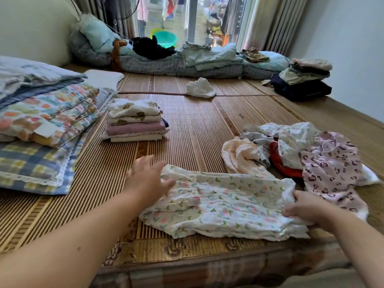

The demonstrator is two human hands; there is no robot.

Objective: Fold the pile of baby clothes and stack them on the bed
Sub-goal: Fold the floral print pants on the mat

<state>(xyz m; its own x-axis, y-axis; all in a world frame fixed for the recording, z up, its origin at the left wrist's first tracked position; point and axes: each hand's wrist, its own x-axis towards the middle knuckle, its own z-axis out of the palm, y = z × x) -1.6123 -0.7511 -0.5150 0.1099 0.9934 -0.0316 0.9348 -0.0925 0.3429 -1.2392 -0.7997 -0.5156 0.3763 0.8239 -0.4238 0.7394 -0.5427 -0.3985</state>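
Note:
A white garment with a tulip print (pixel 228 202) lies spread flat on the bamboo mat (pixel 187 129) near the bed's front edge. My left hand (pixel 148 177) rests at its left end with fingers straight, blurred by motion. My right hand (pixel 305 208) grips its right edge, fingers curled into the cloth. To the right lies the unfolded pile of baby clothes (pixel 301 150): peach, red, white floral and a pink heart-print piece. A neat stack of folded clothes (pixel 135 121) stands farther back on the left.
Folded quilts and a plaid pillow (pixel 41 132) fill the left side. A loose white cloth (pixel 200 88) lies mid-mat. Bedding (pixel 187 61) lines the far edge by the window. Another folded stack (pixel 303 80) sits at the far right, near the wall.

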